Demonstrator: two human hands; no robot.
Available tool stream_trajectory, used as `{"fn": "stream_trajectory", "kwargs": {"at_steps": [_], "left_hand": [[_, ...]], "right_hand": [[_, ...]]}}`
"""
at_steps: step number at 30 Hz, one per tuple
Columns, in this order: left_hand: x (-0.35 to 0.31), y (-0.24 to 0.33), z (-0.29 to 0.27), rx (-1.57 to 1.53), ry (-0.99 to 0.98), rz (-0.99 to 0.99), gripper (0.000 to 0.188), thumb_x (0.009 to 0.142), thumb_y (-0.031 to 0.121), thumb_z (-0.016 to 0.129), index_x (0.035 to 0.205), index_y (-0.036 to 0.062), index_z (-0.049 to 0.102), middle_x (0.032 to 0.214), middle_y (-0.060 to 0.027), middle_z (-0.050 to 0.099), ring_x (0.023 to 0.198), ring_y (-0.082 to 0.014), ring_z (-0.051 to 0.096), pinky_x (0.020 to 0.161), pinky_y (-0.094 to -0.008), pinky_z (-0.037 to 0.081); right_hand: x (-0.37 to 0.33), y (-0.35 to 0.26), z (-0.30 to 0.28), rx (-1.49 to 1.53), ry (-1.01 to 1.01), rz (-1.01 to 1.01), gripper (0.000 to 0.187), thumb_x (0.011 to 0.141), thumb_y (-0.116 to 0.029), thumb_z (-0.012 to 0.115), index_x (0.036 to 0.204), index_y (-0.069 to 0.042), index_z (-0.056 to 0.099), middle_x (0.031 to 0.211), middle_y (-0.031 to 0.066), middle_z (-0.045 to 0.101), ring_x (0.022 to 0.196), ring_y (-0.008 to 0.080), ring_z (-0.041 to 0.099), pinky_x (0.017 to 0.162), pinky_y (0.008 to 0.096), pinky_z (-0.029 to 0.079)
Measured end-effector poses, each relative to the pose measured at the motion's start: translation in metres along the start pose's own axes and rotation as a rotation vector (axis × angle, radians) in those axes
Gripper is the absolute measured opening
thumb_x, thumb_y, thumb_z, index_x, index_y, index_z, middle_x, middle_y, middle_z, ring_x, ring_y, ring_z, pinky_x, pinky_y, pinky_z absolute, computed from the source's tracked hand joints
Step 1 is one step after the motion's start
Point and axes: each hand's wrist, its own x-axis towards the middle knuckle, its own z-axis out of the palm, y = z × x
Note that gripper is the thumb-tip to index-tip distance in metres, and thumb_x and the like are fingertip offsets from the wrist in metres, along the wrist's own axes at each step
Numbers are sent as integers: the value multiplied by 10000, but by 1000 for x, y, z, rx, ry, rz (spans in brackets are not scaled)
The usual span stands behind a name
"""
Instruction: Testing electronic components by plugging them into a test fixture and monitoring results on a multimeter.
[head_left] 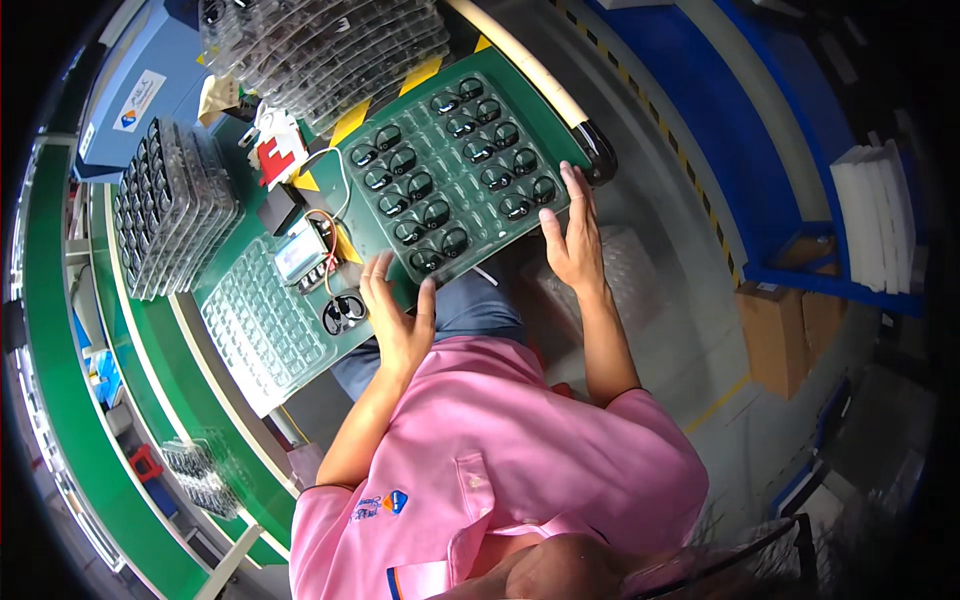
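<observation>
A clear plastic tray (455,165) lies on the green worktop in front of me, with rows of black, glossy looped pieces (436,212) along its two sides and bare pockets down its middle. My left hand (400,325) is at the tray's near left corner, thumb and fingers apart. At the right near corner is my right hand (577,235), fingers stretched out along the tray's edge. Whether either hand presses on the tray I cannot tell. Neither holds anything. Just left of my left hand lies a black looped piece (343,314), beside a small white-topped device (300,255) with wires.
Tall stacks of filled clear trays stand at the back (325,50) and left (165,210). A tray with bare pockets (265,315) lies at the near left. A black box (280,210) sits behind the wired device. Cardboard boxes (775,335) stand at right.
</observation>
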Motion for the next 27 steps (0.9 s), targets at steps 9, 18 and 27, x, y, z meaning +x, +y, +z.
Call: {"fn": "stream_trajectory", "kwargs": {"at_steps": [9, 18, 27], "left_hand": [[-16, -24, 4, -153, -124, -87, 774, 1012, 99, 698, 1655, -21, 283, 1575, -267, 485, 1452, -388, 502, 1232, -433, 364], [-15, -14, -13, -797, -127, -376, 572, 1084, 63, 622, 1605, 44, 388, 1153, -62, 701, 1019, -85, 644, 913, -225, 502], [4, -10, -38, -802, -219, -544, 451, 1075, 37, 599, 1502, -1, 457, 1343, -90, 605, 1038, -126, 644, 976, -305, 525]], "right_hand": [[12, -16, -2, 181, -24, 201, 538, 1147, -257, 451, 1612, 7, 384, 1541, 250, 551, 1446, 370, 517, 1208, 438, 374], [6, -27, -19, 803, 121, 578, 508, 1133, -254, 517, 1576, -11, 465, 1593, 135, 532, 981, 101, 658, 751, 280, 607], [34, -33, -44, 981, -174, 839, 518, 1090, -225, 521, 1567, -26, 496, 1213, 59, 727, 969, 117, 698, 558, 271, 589]]}}
